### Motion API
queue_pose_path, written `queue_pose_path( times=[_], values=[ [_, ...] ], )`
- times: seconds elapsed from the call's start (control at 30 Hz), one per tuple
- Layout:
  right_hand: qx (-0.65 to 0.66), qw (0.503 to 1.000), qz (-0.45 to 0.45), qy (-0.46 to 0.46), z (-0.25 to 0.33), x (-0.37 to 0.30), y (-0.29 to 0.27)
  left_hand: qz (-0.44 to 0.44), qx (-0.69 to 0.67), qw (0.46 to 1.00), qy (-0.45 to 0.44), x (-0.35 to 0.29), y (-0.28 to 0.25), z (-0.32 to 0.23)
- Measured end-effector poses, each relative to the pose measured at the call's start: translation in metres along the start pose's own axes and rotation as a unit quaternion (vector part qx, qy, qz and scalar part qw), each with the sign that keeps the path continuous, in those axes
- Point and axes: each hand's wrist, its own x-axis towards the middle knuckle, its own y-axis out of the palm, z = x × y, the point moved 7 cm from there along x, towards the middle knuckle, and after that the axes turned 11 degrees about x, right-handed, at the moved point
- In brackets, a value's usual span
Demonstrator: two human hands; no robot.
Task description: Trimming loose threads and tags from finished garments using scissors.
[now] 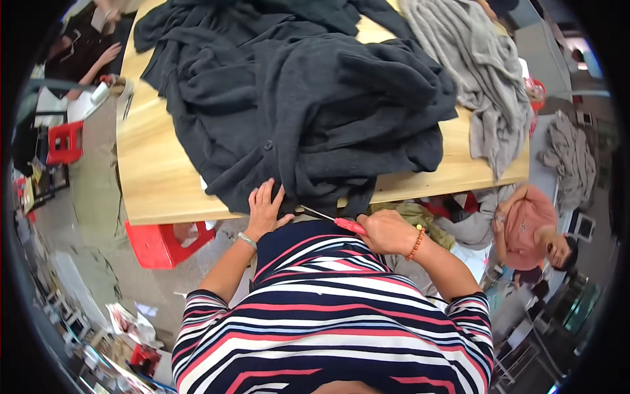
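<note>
A dark grey knitted garment (315,111) with a round button lies bunched over the wooden table, and part of it hangs past the front edge. My left hand (264,213) rests on its lower edge, fingers stretched out and thumb apart. Closed round a red-handled tool (351,226) with a thin metal blade, my right hand (388,232) stays just in front of the table edge. The blade points left, toward the hanging cloth and my left hand. Its exact kind is hard to make out, and whether the tip touches the cloth cannot be told.
The wooden table (147,171) carries a light grey fleecy cloth (482,85) on its right. A red stool (157,246) stands under the front left edge. To the right, a person in a pink top (531,226) is near piled cloth. Another person (82,56) works at the far left.
</note>
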Motion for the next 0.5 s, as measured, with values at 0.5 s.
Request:
queue_pose_path(
  times=[0.5],
  values=[
    [0.006,1.000,0.012,-0.024,-0.007,0.021,-0.017,-0.034,-0.124,0.973,-0.193,-0.011,-0.029,0.007]
  ],
)
